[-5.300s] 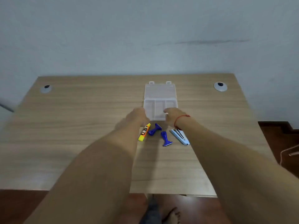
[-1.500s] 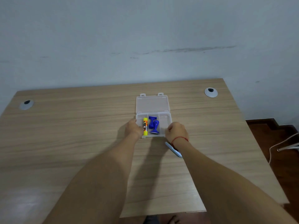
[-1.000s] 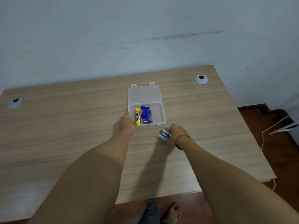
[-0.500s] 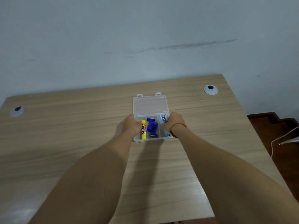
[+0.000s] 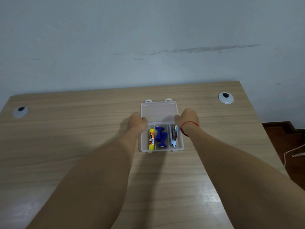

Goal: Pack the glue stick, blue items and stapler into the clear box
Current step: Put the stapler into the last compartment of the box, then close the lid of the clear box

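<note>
1. Now packed: clear box (image 5: 162, 150) on wooden desk (image 5: 66, 146), lid (image 5: 158, 111) laid open toward the wall.
2. Left compartment: glue stick (image 5: 151, 139), lying lengthwise.
3. Middle compartment: two blue items (image 5: 160, 136), overlapping.
4. Right compartment: stapler (image 5: 174, 136), lying lengthwise.
5. Left hand (image 5: 137, 122) at lid's left edge, fingers curled against it, empty otherwise.
6. Right hand (image 5: 188, 118) at lid's right edge, fingers likewise curled on it; red string (image 5: 189, 123) around wrist.
7. Grey grommets (image 5: 225, 97) near desk's far corners.
</note>
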`<state>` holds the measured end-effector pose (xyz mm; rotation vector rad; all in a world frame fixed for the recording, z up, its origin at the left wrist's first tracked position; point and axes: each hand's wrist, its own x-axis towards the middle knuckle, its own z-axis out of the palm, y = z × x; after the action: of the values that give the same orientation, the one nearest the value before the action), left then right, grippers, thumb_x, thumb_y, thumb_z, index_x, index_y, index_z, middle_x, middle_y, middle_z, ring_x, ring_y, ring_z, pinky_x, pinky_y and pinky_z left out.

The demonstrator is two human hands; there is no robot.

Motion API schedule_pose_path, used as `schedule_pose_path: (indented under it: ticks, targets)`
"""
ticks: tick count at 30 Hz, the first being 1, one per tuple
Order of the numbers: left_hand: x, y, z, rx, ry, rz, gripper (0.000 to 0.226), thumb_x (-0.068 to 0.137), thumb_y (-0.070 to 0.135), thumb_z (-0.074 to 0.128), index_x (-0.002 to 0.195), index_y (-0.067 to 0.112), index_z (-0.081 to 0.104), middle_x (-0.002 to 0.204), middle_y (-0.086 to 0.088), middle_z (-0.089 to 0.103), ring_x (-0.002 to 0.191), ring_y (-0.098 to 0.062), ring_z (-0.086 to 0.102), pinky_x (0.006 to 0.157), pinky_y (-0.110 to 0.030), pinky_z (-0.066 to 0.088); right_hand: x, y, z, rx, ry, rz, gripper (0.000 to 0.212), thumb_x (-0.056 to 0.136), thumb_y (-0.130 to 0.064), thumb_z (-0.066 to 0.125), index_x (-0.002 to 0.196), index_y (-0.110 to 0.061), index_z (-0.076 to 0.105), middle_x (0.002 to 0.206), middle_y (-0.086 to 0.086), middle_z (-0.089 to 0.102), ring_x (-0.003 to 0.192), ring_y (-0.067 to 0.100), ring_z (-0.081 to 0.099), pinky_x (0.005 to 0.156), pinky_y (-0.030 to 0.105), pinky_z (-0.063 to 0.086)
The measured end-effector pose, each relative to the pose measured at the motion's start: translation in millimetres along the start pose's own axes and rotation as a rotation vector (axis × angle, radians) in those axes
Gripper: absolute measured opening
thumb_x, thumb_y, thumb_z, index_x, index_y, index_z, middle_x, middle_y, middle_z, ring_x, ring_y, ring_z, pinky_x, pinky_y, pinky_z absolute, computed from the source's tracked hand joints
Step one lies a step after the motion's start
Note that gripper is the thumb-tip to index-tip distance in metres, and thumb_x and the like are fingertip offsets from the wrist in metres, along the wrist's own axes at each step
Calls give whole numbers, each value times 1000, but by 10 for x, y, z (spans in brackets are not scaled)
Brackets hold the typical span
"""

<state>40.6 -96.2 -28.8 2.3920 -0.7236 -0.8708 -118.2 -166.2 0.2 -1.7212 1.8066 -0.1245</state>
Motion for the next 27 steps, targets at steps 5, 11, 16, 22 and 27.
schedule_pose_path:
  ticks: [5, 11, 16, 22, 27]
  targets:
    - [237, 108, 105, -76, -34, -17, 37, 92, 16, 44, 116, -2, 64, 116, -19, 68, 106, -35, 64, 64, -30, 45, 256, -81, 174, 193, -138, 35, 37, 95, -25, 52, 122, 0, 51, 110, 15, 59, 90, 24, 52, 72, 29, 42]
    - [230, 210, 81, -187, 56, -29, 44, 96, 32, 40, 112, -1, 65, 111, -20, 68, 104, -36, 64, 69, -29, 40, 279, -233, 185, 412, -134, 109, 52, 97, -37, 45, 135, -2, 42, 131, 19, 55, 109, 30, 58, 85, 38, 48]
    - [-50, 340, -112, -244, 193, -21, 69, 96, 59, 22, 66, 7, 57, 88, -16, 64, 85, -30, 58, 65, -28, 36, 84, -243, -34, 497, -5, 116, 81, 94, -62, 17, 122, 1, 59, 125, 21, 61, 116, 36, 57, 98, 42, 43]
    - [-548, 170, -119, -320, 285, -59, 65, 85, 64, 42, 54, 7, 51, 59, -6, 54, 68, -27, 54, 53, -30, 34, -295, -4, -74, 404, 77, 66, 83, 90, -66, 17, 87, -1, 68, 92, 20, 64, 88, 30, 61, 78, 40, 48]
    - [-796, -149, 49, -194, 201, -63, 48, 75, 47, 65, 108, 11, 71, 111, -8, 73, 106, -28, 68, 88, -32, 51, -531, 358, 57, 182, -24, 19, 34, 89, -44, 51, 82, -11, 59, 86, 22, 56, 76, 27, 52, 66, 30, 40]
